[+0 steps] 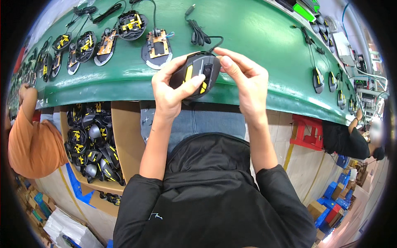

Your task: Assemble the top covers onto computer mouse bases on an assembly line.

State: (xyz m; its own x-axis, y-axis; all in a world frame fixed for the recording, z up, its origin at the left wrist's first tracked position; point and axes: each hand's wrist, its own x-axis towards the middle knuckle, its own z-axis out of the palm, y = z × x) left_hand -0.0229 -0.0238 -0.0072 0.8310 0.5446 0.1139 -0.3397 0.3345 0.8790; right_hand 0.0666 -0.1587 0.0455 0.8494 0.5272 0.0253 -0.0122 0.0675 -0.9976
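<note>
1. Green covers the long bench (256, 33) that stretches out to the left, right and far side of the black mouse (198, 64), which is held up in two hands and shows yellow trim and a dark scroll wheel
2. The left hand (168, 91) is clamped on the mouse from its left side, thumb laid across the top
3. The right hand (250, 78) is at the mouse's far right corner, thumb and forefinger close together beside the cord's exit; I cannot tell whether they pinch the cord or only touch the shell
4. Beyond the mouse, its black cord (200, 38) lies bundled
5. Just left of the mouse rests an opened base (158, 46) with an orange circuit board; farther left sit more bases and an upturned shell (132, 25) with yellow parts
6. Nearer the wearer and left of the mouse, a cardboard box (127, 132) holds many black-and-yellow shells (93, 134)
7. Well right of the mouse are assembled mice (317, 80) and, lower, a red stool (305, 133)
8. Far left of the mouse is a co-worker in orange (37, 144)
</note>
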